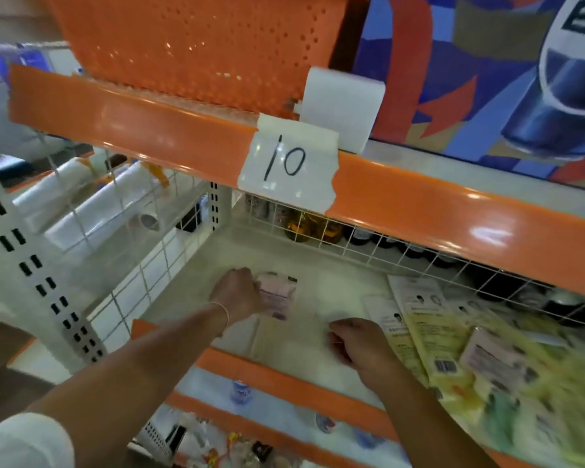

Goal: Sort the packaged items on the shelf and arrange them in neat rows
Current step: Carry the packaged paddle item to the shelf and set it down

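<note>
Fingers of our left hand point(238, 292) are curling round a small pink packet point(277, 295), holding it just above the white shelf point(331, 292) floor toward its left end. Our right hand point(355, 342) is hovering near the shelf's front edge with its fingers curled in; it seems to be gripping nothing, though blur is making that hard to judge. Just beside it on the right, a loose heap of yellow packets point(453, 349) is lying across the shelf, overlapping at odd angles. Behind the wire fence point(385, 244) at the back, dark bottles point(318, 228) are standing. Overhead, an orange rail is carrying a taped label point(287, 163) reading 10.
</note>
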The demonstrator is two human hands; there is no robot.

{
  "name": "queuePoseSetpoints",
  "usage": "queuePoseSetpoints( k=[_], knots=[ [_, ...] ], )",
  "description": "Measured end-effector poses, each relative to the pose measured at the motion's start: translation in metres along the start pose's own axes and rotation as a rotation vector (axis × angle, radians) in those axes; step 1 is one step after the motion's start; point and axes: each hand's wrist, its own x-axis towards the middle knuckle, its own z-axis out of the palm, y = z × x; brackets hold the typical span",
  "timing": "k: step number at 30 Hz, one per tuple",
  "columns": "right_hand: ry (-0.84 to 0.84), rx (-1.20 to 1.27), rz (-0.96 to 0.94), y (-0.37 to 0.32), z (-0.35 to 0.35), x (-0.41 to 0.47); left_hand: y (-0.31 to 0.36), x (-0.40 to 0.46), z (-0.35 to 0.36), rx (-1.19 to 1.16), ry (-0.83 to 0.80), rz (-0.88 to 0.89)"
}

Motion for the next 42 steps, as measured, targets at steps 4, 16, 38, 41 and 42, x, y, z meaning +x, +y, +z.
queuePoseSetpoints(
  k=[4, 16, 38, 41, 42],
  knots=[
    [0.129, -0.157, -0.141, 0.005, -0.012, -0.003, 0.02, -0.011, 0.007, 0.225, 0.117, 0.136],
    [0.314, -0.342, -0.307, 0.0, -0.121, -0.013, 0.156, -0.061, 0.053, 0.024, 0.051, 0.493],
    [0.576, -0.288, -0.473, 0.092, -0.258, -0.013, 0.296, -0.149, 0.182, 0.339, -0.104, 0.597],
    [0.563, -0.328, -0.472, 0.089, -0.253, -0.009, 0.297, -0.146, 0.184, 0.236, -0.146, 0.54],
    [0.566, -0.336, -0.487, 0.089, -0.252, -0.007, 0.296, -0.145, 0.183, 0.179, -0.16, 0.518]
  ],
)
